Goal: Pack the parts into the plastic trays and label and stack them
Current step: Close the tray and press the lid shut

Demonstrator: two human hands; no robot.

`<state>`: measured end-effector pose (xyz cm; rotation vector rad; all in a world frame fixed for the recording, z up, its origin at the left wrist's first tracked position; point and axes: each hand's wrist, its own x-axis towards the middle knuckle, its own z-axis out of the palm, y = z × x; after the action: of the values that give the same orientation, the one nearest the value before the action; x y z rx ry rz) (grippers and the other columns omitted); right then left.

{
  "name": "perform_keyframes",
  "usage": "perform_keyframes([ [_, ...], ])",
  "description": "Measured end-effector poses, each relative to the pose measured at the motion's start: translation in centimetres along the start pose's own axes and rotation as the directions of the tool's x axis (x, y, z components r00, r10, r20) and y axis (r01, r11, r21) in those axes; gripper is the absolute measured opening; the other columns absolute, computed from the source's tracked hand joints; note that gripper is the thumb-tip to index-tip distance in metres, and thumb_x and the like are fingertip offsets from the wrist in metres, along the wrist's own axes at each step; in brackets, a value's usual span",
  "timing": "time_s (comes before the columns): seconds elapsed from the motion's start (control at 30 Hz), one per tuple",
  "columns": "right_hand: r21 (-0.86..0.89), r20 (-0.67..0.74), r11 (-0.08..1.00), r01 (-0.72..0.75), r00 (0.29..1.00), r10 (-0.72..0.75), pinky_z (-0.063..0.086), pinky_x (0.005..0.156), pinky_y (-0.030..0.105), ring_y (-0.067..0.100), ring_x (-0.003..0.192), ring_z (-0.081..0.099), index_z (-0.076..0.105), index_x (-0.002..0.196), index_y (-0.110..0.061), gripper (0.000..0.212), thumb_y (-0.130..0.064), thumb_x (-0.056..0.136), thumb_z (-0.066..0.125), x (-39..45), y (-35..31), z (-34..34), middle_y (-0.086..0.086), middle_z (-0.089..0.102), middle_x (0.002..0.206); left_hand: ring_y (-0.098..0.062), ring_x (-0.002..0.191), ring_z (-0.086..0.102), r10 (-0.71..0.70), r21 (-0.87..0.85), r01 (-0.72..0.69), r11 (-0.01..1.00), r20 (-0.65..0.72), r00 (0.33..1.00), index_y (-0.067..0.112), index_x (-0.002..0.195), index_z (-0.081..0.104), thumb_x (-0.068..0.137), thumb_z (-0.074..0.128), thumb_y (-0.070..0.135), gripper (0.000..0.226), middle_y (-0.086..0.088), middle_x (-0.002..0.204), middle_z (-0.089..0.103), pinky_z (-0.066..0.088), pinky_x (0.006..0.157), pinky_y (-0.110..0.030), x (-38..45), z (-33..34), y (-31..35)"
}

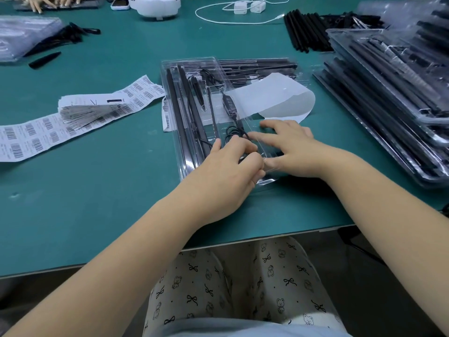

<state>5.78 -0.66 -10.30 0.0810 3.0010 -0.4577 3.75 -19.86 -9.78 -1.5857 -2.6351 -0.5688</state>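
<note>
- Green work mat [102,195] covers the table top; it runs to the near edge, where a pale table rim [279,239] shows.
- Dark grey floor [401,276] below the table edge, right side and lower left.
- Light even and soft, faint glare on the mat.
- White cable [243,20] looped on the mat at the far side.

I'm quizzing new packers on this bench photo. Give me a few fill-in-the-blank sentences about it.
1. Both hands work at the near end of the clear ____ tray.
2. The barcode label sheets lie to the tray's ____.
3. The table surface is ____.
4. The stack of filled trays sits on the person's ____ side.

Missing words: plastic; left; green; right
</note>
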Motion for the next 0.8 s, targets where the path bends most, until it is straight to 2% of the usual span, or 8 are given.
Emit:
perform_keyframes([
  [0.17, 0.201, -0.117, 0.979, -0.035, 0.991, 0.06, 0.009, 0.099, 0.028, 0.013, 0.136, 0.019, 0.045, 0.106, -0.06, 0.075, -0.069, 0.032, 0.039, 0.5, -0.6, 0.1, -0.01, 0.037, 0.142, -0.043, 0.103, 0.05, 0.027, 0.029, -0.026, 0.999, -0.024, 0.999, -0.002, 0.099, 0.058, 0.098, 0.045, 0.019, 0.025, -0.023, 0.117, 0.05, 0.024, 0.108, -0.062, 0.0, 0.2, -0.2],
  [0.27, 0.274, -0.166, 0.961, -0.028, 0.983, 0.076, 0.01, 0.096, 0.024, 0.011, 0.132, 0.024, 0.046, 0.1, -0.056, 0.068, -0.064, 0.032, 0.047, 0.4, -0.9, 0.6, -0.014, 0.041, 0.13, -0.04, 0.099, 0.052, 0.034, 0.012, -0.034, 0.999, -0.047, 0.998, -0.002, 0.098, 0.059, 0.098, 0.046, 0.022, 0.027, -0.022, 0.116, 0.051, 0.028, 0.105, -0.063, 0.0, 0.3, -0.2],
  [0.37, 0.304, -0.215, 0.953, -0.007, 0.974, 0.076, 0.013, 0.098, 0.024, 0.013, 0.133, 0.029, 0.049, 0.116, -0.049, 0.064, -0.052, 0.057, 0.075, 0.3, -0.6, 0.8, -0.011, 0.042, 0.129, -0.036, 0.111, 0.051, 0.026, -0.003, -0.026, 1.0, -0.082, 0.996, -0.001, 0.101, 0.058, 0.094, 0.054, 0.026, 0.029, -0.022, 0.125, 0.05, 0.037, 0.099, -0.057, -0.1, 0.6, -0.5],
  [0.47, 0.236, -0.135, 0.972, -0.012, 0.99, 0.045, 0.008, 0.102, 0.026, 0.014, 0.137, 0.019, 0.031, 0.142, -0.044, 0.078, -0.049, 0.074, 0.068, 0.3, -0.3, 0.6, -0.011, 0.036, 0.143, -0.029, 0.138, 0.031, -0.012, 0.004, 0.013, 1.0, -0.048, 0.999, 0.002, 0.125, 0.05, 0.089, 0.057, 0.043, 0.054, -0.019, 0.148, 0.034, 0.026, 0.112, -0.045, 0.1, 0.6, -0.5],
  [0.57, 0.196, -0.043, 0.981, 0.002, 0.999, 0.006, 0.006, 0.111, 0.034, 0.012, 0.14, 0.014, 0.021, 0.146, -0.041, 0.074, -0.041, 0.084, 0.062, 0.4, 0.0, 0.1, -0.016, 0.031, 0.148, -0.025, 0.143, 0.017, -0.049, 0.121, 0.047, 0.992, 0.015, 0.999, 0.008, 0.147, 0.026, 0.09, 0.044, 0.057, 0.077, -0.011, 0.156, 0.023, 0.012, 0.117, -0.035, 0.3, 0.8, -0.6],
  [0.63, 0.254, 0.033, 0.966, 0.045, 0.998, -0.055, 0.01, 0.115, 0.029, 0.001, 0.14, 0.016, 0.022, 0.147, -0.038, 0.07, -0.03, 0.088, 0.06, 0.2, 0.2, -0.4, -0.023, 0.031, 0.147, -0.023, 0.144, 0.013, -0.061, 0.182, 0.052, 0.982, 0.045, 0.997, 0.011, 0.151, 0.015, 0.092, 0.03, 0.058, 0.078, -0.009, 0.158, 0.017, 0.011, 0.118, -0.038, 0.4, 0.9, -0.7],
  [0.73, 0.586, 0.062, 0.81, 0.028, 0.995, -0.079, 0.027, 0.101, 0.002, -0.026, 0.111, 0.041, 0.044, 0.138, -0.031, 0.055, -0.006, 0.091, 0.057, -0.2, 0.7, -1.3, -0.033, 0.047, 0.125, -0.024, 0.145, 0.009, -0.068, 0.263, 0.034, 0.964, 0.122, 0.99, 0.013, 0.152, 0.008, 0.091, 0.017, 0.06, 0.078, -0.008, 0.159, 0.011, 0.009, 0.118, -0.041, 0.7, 1.0, -0.7],
  [0.8, 0.75, -0.026, 0.661, -0.012, 0.999, 0.046, 0.035, 0.102, 0.011, -0.013, 0.102, 0.055, 0.053, 0.126, -0.037, 0.049, -0.003, 0.091, 0.054, -0.2, 0.9, -1.4, -0.021, 0.062, 0.115, -0.024, 0.145, 0.009, -0.06, 0.304, 0.011, 0.952, 0.153, 0.986, 0.014, 0.152, 0.007, 0.089, 0.012, 0.061, 0.079, -0.008, 0.159, 0.011, 0.007, 0.118, -0.041, 0.8, 1.0, -0.7],
])
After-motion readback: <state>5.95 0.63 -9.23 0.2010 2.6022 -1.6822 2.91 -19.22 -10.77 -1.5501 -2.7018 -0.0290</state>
